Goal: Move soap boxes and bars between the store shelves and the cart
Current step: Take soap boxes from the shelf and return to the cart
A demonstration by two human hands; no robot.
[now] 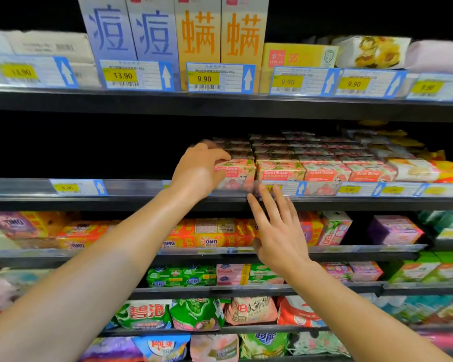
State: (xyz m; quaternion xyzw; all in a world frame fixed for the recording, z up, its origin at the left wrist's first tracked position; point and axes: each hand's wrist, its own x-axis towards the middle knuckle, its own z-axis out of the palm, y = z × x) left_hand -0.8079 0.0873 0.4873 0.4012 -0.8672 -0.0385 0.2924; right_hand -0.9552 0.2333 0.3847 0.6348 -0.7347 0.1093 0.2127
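Reaching up to the second shelf (141,198) from the top, the left hand (198,171) gripped the leftmost pink soap box (237,173) in the front row, its fingers curled over the top of the box and the thumb low on the near face. That box (printed "Goat Soap" in white letters) stood at the shelf's front edge, just behind the clear price rail (131,186), and touched the next box of the same kind on its right. More of these pink boxes (324,172) ran rightward along the front and were stacked in rows toward the far, dark back of the shelf. Left of the held box the shelf was dark.

The right hand (277,236) hovered lower and a little to the right, fingers straight and spread, holding nothing, its fingertips (262,190) up near the shelf edge and a yellow price tag (272,189).

On the top shelf stood tall boxes, two pale blue (131,30) and two orange (221,32), behind tags reading 13.90 and 9.90. Below the hands were orange soap packs (209,235), then green packs (181,275), and bagged goods (196,313) on the nearer, lower shelves. No cart showed in the view.
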